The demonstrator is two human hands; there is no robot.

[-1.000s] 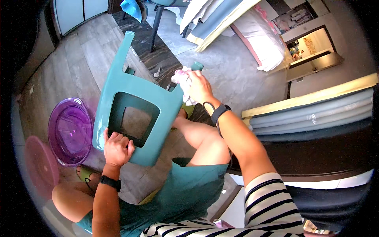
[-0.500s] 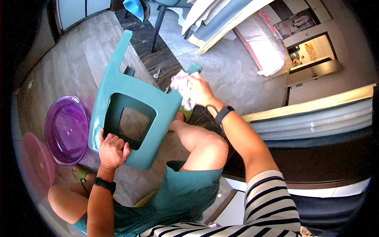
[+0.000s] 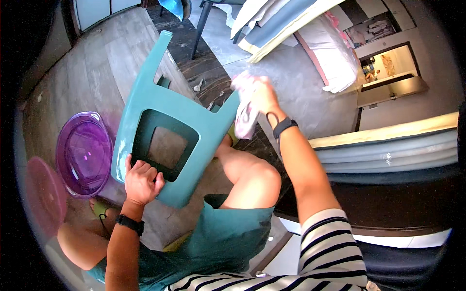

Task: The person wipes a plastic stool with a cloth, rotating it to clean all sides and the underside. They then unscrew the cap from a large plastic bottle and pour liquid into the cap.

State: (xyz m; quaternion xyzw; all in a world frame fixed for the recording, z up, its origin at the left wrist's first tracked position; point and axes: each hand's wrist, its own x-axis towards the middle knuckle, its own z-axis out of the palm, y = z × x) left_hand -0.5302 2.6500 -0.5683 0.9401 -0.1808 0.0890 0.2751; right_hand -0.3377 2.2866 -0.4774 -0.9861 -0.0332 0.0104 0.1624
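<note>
Grasps teal plastic stool (image 3: 167,103) with left hand's (image 3: 142,184) fingers, apparently for steadiness; clutches bunched pink-and-white cloth (image 3: 246,115) in right hand (image 3: 265,98).

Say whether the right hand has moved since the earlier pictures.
Yes: judged against the purple basin, the right hand, gripping a cloth, has moved rightward, farther away.

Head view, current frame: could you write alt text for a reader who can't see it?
A person's left hand steadies a teal stool beside its opening while the right hand holds a blurred pink-and-white cloth at one stool leg. A purple basin sits on the floor at left.
</note>
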